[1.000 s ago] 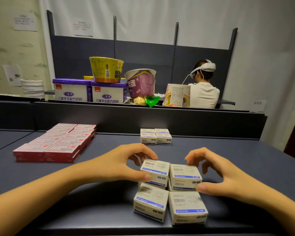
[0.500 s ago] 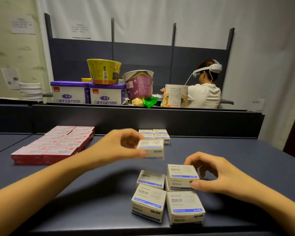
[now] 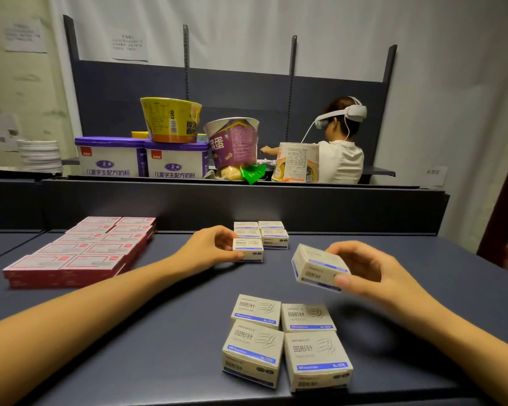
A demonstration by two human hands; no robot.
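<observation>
Grips a first box point(image 3: 248, 249) with the left hand point(image 3: 214, 247) at mid-frame, thumb in front, fingers curled behind, low at the table point(image 3: 159, 332) and just in front of the far stack point(image 3: 274, 236); cannot tell whether resting on it. Pinches a second box point(image 3: 317, 268) in the right hand point(image 3: 364, 271), right of centre, tilted and clear of the table. Holds the hands well apart. Has four more boxes point(image 3: 285, 341) in a tight square at lower centre, red boxes point(image 3: 79, 253) in rows at left.
</observation>
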